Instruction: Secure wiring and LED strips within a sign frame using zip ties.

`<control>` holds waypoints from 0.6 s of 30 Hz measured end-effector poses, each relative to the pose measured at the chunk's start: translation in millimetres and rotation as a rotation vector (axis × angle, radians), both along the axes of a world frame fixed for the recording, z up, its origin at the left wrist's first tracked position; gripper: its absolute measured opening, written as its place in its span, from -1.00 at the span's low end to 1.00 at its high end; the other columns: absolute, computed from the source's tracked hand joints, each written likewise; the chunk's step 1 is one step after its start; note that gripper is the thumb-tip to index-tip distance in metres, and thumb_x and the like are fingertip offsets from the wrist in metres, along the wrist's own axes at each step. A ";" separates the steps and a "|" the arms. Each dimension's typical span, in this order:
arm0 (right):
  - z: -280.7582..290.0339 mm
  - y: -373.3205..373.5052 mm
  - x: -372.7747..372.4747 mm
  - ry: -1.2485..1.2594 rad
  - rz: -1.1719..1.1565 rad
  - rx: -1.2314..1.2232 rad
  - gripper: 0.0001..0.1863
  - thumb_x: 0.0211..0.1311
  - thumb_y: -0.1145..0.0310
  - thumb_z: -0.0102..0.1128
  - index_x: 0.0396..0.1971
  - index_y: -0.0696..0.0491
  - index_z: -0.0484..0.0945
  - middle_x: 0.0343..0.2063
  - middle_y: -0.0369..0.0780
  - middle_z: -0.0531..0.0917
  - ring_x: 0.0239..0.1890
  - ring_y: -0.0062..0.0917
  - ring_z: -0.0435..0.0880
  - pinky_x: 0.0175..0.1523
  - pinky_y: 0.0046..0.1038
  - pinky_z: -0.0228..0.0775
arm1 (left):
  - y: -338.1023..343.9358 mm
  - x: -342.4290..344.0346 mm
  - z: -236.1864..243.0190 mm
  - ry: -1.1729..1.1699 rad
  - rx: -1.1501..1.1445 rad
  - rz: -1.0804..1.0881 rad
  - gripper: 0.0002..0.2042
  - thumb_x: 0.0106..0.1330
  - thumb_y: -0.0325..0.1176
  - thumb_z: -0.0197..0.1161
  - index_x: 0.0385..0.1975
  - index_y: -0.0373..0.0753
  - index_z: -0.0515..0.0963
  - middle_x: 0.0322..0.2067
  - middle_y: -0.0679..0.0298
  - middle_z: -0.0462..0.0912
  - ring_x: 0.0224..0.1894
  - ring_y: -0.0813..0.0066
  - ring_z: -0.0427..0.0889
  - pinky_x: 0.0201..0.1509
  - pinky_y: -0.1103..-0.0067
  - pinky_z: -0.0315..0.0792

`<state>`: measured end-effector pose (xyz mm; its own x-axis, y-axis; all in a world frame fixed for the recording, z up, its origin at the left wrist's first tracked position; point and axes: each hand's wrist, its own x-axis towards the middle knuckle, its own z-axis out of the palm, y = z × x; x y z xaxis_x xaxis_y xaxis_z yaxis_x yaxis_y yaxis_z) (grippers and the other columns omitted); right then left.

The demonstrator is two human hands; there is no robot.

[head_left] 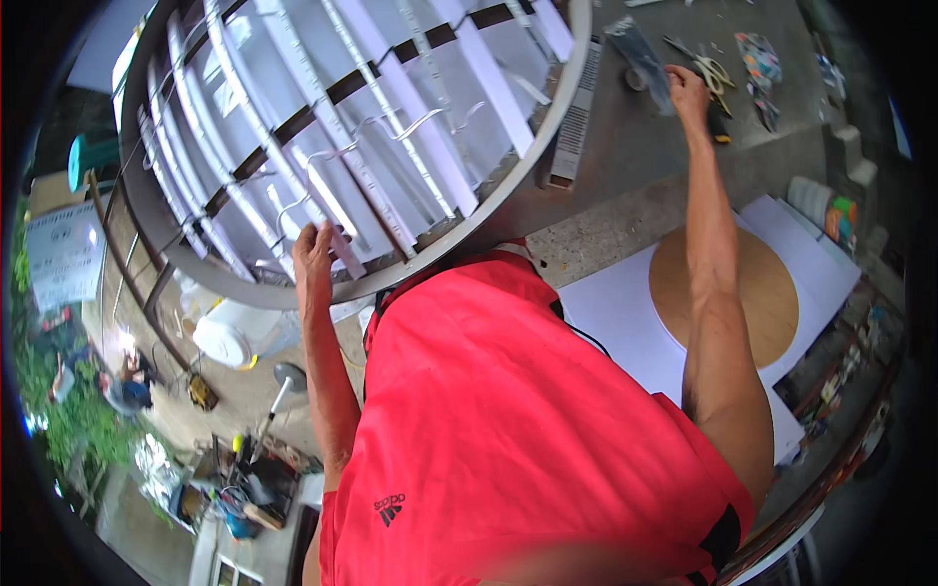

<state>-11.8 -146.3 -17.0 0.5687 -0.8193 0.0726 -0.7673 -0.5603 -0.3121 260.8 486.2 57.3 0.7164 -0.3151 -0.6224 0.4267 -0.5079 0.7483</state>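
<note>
From the head camera, looking down past a red shirt (508,430), the left hand (315,256) is curled over the near rim of a big round metal frame (410,264), fingers folded around one of the white slats (337,244) that run across it under a dark crossbar (322,98); it is holding the frame steady. The frame fills the upper left of the view and is tipped up, its curved edge lying just above the shirt. The right hand (687,86) is stretched far out over the grey desk (625,156), closed on a dark flat strip (640,59), with a pair of scissors (705,66) just beside it and coloured scraps (759,59) a little farther right. Below that arm lie a round wooden disc (772,293) and the white sheet (625,322) it rests on. To my eye, the left grip wants to stay firm on the rim while the other arm reaches, so the frame does not tilt or slide, and the strip is best lifted clear of the scissors.
</note>
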 end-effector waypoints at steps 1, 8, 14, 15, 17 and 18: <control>-9.3 -11.7 9.8 0.037 0.059 0.066 -0.72 0.25 0.26 0.07 -0.13 -0.07 0.68 -0.17 -0.13 0.69 -0.07 -0.19 0.64 0.03 -0.27 0.44 | -1.8 -1.8 0.7 0.030 -0.012 0.065 -0.68 0.45 -0.18 0.08 -0.23 -0.39 0.48 -0.31 0.12 0.63 -0.26 0.36 0.69 -0.21 0.50 0.58; -37.2 -25.5 37.4 0.223 0.286 -0.036 -0.67 0.27 0.23 0.05 -0.05 -0.03 0.64 -0.12 -0.05 0.66 0.00 -0.14 0.61 0.08 -0.25 0.40 | -9.6 -8.9 9.7 -0.108 0.120 -0.001 -0.65 0.29 -0.17 0.25 -0.19 -0.39 0.50 -0.39 0.14 0.64 -0.35 0.46 0.62 -0.26 0.54 0.46; -41.8 -9.1 33.5 0.117 0.127 -0.001 -0.72 0.18 0.36 0.09 -0.15 0.01 0.69 -0.30 -0.04 0.70 -0.15 -0.08 0.65 0.02 -0.22 0.43 | -13.7 -6.9 11.7 -0.082 0.167 0.014 -0.72 0.28 -0.30 0.26 -0.15 -0.38 0.52 -0.38 0.16 0.67 -0.43 0.52 0.62 -0.30 0.55 0.43; -42.9 -7.7 32.9 0.047 0.123 0.007 -0.73 0.17 0.33 0.14 -0.16 0.01 0.70 -0.29 -0.06 0.71 -0.15 -0.11 0.66 0.01 -0.24 0.44 | -13.7 -7.1 11.2 -0.082 0.149 0.009 -0.73 0.28 -0.29 0.25 -0.16 -0.37 0.52 -0.39 0.17 0.66 -0.42 0.51 0.61 -0.30 0.55 0.42; -44.7 -5.7 28.7 -0.088 0.107 0.024 -0.74 0.15 0.26 0.23 -0.20 0.01 0.71 -0.28 -0.08 0.71 -0.16 -0.17 0.67 -0.01 -0.28 0.45 | -11.7 -5.5 10.1 -0.028 0.107 0.035 -0.70 0.33 -0.25 0.20 -0.13 -0.38 0.51 -0.35 0.15 0.65 -0.34 0.47 0.61 -0.24 0.53 0.44; -46.3 -5.7 28.1 -0.081 0.103 0.027 -0.74 0.15 0.26 0.23 -0.20 0.01 0.71 -0.28 -0.08 0.71 -0.16 -0.17 0.67 -0.01 -0.28 0.45 | -10.9 -4.9 8.9 0.020 0.071 0.058 -0.67 0.37 -0.22 0.15 -0.09 -0.40 0.50 -0.30 0.12 0.63 -0.25 0.42 0.61 -0.18 0.50 0.46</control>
